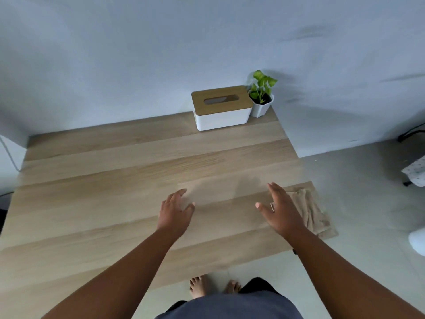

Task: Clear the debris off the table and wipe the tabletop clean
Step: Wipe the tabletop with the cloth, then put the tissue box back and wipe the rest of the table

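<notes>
From my seat I see both hands out over the table [103, 180], well apart from each other and holding nothing. The left hand [176, 214] sits just left of centre, fingers loosely spread and pointing toward one o'clock, palm down. I cannot tell whether its fingertips touch the wood or hang just above it. The right hand [279, 210] is at about three o'clock from the left one, fingers straight and relaxed, pointing toward eleven o'clock, thumb stretched out to the left. A ring [272, 207] shows on one of its fingers.

Just beyond the right hand, at its three o'clock, a beige cloth [310, 211] lies crumpled on the table's near right corner, partly hidden behind the hand. Whether the hand's edge touches the cloth I cannot tell from here.

The tabletop is light wood in long bands running left to right, and I see no loose debris on the part in view. At one o'clock from the hands, against the wall [138, 54], stands a white tissue box [222, 109] with a wooden slotted lid. Touching its right end, or just beside it, is a small green plant [261, 87] in a white pot [261, 109].

At six o'clock, below the table's near edge, bare feet [197, 286] stand on a pale floor [356, 192].
</notes>
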Demonstrator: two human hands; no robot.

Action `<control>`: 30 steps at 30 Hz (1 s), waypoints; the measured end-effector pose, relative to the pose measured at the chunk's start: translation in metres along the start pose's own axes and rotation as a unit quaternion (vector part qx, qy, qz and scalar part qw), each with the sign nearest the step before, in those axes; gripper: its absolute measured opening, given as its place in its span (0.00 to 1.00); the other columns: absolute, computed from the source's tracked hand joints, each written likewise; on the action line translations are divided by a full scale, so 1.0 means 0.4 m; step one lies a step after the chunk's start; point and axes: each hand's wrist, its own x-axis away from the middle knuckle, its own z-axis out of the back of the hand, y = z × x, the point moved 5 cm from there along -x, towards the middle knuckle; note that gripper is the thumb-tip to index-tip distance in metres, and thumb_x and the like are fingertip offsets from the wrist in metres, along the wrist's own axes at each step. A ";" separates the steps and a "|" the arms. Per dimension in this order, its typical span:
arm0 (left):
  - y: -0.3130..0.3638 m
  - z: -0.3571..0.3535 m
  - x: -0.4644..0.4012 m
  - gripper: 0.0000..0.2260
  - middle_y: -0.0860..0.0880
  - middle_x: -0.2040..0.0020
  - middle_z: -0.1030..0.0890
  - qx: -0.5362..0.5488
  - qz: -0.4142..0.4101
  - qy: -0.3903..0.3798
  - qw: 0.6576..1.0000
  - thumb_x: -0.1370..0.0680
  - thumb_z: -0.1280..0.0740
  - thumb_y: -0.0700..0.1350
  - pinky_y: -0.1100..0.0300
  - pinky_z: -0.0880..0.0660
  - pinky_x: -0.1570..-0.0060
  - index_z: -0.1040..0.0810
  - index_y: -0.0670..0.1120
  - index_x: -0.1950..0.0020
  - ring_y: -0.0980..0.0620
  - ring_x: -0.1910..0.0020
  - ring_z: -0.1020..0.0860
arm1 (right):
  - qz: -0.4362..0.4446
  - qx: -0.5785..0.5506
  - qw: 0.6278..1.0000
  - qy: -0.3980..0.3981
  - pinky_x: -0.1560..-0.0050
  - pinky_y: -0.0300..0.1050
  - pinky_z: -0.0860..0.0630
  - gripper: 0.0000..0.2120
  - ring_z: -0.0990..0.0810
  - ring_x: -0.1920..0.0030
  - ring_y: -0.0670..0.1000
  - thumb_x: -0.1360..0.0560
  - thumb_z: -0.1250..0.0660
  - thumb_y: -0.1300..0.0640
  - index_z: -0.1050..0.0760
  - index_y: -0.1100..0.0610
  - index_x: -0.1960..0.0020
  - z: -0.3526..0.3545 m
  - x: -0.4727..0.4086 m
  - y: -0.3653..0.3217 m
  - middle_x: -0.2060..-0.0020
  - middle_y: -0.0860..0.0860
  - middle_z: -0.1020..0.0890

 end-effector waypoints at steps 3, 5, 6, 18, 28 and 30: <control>0.018 0.019 -0.023 0.25 0.47 0.27 0.26 0.022 -0.007 0.010 1.000 0.20 0.30 0.52 0.48 0.32 0.28 0.28 0.50 0.24 0.44 0.29 0.27 | -0.021 -0.024 0.999 0.018 0.21 0.56 0.36 0.37 0.38 0.19 0.52 0.21 0.29 0.45 0.39 0.56 0.18 -0.002 -0.021 -0.040 0.19 0.53 0.36; 0.036 0.025 -0.038 0.25 0.49 0.28 0.26 0.048 0.002 0.017 0.999 0.21 0.29 0.53 0.48 0.30 0.29 0.28 0.51 0.25 0.46 0.30 0.27 | -0.036 -0.047 0.998 0.034 0.21 0.53 0.36 0.36 0.35 0.21 0.53 0.22 0.27 0.46 0.36 0.56 0.19 0.002 -0.041 -0.062 0.21 0.54 0.33; 0.046 0.027 -0.045 0.25 0.50 0.28 0.25 0.072 0.010 0.021 0.997 0.21 0.28 0.53 0.49 0.29 0.30 0.28 0.52 0.25 0.48 0.31 0.26 | -0.042 -0.062 0.997 0.035 0.22 0.53 0.35 0.35 0.33 0.22 0.53 0.22 0.27 0.47 0.35 0.56 0.20 0.004 -0.053 -0.072 0.22 0.54 0.32; 0.221 0.039 -0.211 0.26 0.55 0.33 0.25 0.309 0.074 0.069 0.946 0.25 0.24 0.57 0.55 0.29 0.43 0.28 0.60 0.29 0.54 0.37 0.23 | -0.057 -0.168 0.982 0.061 0.38 0.48 0.23 0.31 0.22 0.38 0.50 0.26 0.23 0.48 0.30 0.50 0.27 0.089 -0.291 -0.121 0.31 0.51 0.27; 0.314 0.068 -0.361 0.31 0.53 0.32 0.25 0.302 0.094 0.146 0.937 0.26 0.22 0.56 0.55 0.28 0.42 0.29 0.55 0.26 0.52 0.35 0.25 | -0.034 -0.205 0.977 0.043 0.36 0.49 0.23 0.37 0.24 0.35 0.49 0.28 0.22 0.45 0.33 0.49 0.24 0.114 -0.507 -0.118 0.28 0.49 0.29; 0.322 0.076 -0.391 0.31 0.53 0.32 0.25 0.298 0.098 0.157 0.936 0.26 0.22 0.56 0.54 0.28 0.42 0.29 0.55 0.26 0.52 0.35 0.25 | -0.036 -0.214 0.975 0.042 0.36 0.49 0.23 0.38 0.24 0.35 0.49 0.28 0.22 0.44 0.34 0.49 0.24 0.118 -0.542 -0.117 0.28 0.49 0.29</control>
